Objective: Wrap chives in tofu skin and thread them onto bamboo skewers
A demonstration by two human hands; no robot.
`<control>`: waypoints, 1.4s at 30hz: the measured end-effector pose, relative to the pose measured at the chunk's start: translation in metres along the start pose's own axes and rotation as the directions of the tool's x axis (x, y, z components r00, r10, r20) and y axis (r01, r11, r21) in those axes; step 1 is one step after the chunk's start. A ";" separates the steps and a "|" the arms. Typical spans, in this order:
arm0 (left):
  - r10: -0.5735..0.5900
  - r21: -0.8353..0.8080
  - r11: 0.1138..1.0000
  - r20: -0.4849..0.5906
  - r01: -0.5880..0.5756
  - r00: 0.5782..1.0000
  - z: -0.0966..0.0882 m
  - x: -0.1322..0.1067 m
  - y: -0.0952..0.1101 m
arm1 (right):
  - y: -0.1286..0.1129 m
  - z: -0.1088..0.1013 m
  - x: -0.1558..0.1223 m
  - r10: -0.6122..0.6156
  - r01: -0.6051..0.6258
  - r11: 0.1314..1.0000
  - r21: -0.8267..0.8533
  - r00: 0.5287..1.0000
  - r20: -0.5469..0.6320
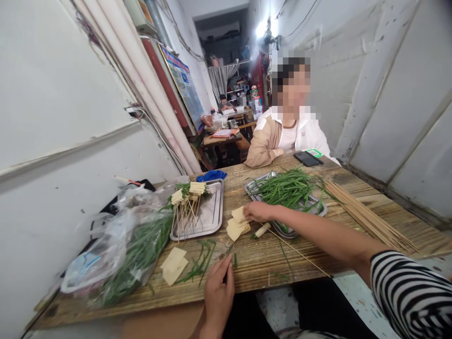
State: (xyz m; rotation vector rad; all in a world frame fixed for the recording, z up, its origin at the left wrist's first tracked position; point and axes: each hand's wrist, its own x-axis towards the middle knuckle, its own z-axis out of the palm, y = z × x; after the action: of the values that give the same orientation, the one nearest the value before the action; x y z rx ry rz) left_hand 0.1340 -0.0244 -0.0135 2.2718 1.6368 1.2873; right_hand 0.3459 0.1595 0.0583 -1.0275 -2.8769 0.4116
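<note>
My right hand [258, 212] is closed, its fingertips pinching the edge of a thin square tofu sheet [238, 215]. Under it lie more tofu sheets [236, 230] in a small loose stack. Beside them rests a tofu roll [262, 230] with green stalks inside, on a long wooden skewer [300, 254]. At the table's near edge my left hand [219, 287] is closed around what looks like a small knife [226, 251], its blade pointing away from me; the grip is mostly hidden. Loose tofu sheets [173, 266] and cut green stalks [202, 261] lie to its left.
Finished skewers [190, 197] sit on a metal tray [212, 221] at left. Another tray [259, 180] holds chopped greens [286, 188]. Bare skewers [367, 214] lie right, bagged greens [141, 259] left. Across the wooden table [247, 273] sits a person [268, 136] near a phone [308, 158].
</note>
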 end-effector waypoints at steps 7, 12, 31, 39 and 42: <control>-0.001 0.028 1.000 0.082 -0.001 0.997 -0.006 0.010 0.006 | 0.003 0.006 0.004 0.117 -0.101 0.984 0.144 0.988 -0.103; -0.141 0.251 0.965 0.235 0.080 0.962 -0.010 0.027 0.016 | 0.008 0.005 0.002 0.126 -0.087 0.961 0.262 0.982 -0.139; -0.016 0.419 0.908 0.058 -0.010 0.998 -0.034 0.063 -0.024 | -0.036 -0.009 0.000 0.184 -0.009 0.917 0.398 0.896 -0.403; -0.180 0.074 0.983 0.209 0.167 0.961 0.022 0.119 0.007 | -0.023 -0.006 -0.010 0.064 0.052 0.923 0.381 0.956 -0.286; -0.155 0.115 0.985 0.230 0.131 0.961 0.014 0.127 0.011 | -0.018 -0.002 -0.019 0.027 0.022 0.971 0.239 0.980 -0.200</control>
State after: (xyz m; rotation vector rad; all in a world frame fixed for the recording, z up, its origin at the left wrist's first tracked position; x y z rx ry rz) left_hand 0.1627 0.0791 0.0565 2.2096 1.7736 0.8819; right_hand 0.3495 0.1343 0.0657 -0.9697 -2.5707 0.6016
